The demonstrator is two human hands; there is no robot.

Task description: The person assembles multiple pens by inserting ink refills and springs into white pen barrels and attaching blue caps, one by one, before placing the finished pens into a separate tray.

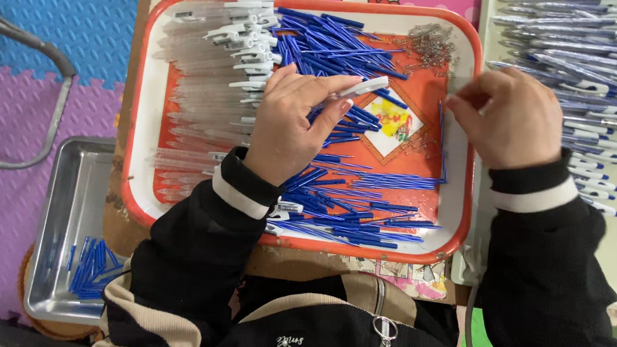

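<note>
Pen parts sorted by kind around our two hands on a red tray

We hold one clear pen barrel (358, 89) with a white clip pinched in the fingers of our left hand (291, 123), raised just above the middle of the tray (447, 236), likely so its open end is free; our right hand (511, 119) hovers at the tray's right rim with fingers curled together, and we cannot tell whether it pinches anything. Each kind of part lies in its own group, which we judge keeps it easy to reach: clear barrels (212, 74) stacked on the left, blue refills (351, 200) loose across the centre, small metal springs (432, 44) in the top right corner, and finished pens (603, 89) piled on the table to the right. All are dozens, too many to count. One steel pan (64, 240) at lower left holds a few more blue pieces.
</note>
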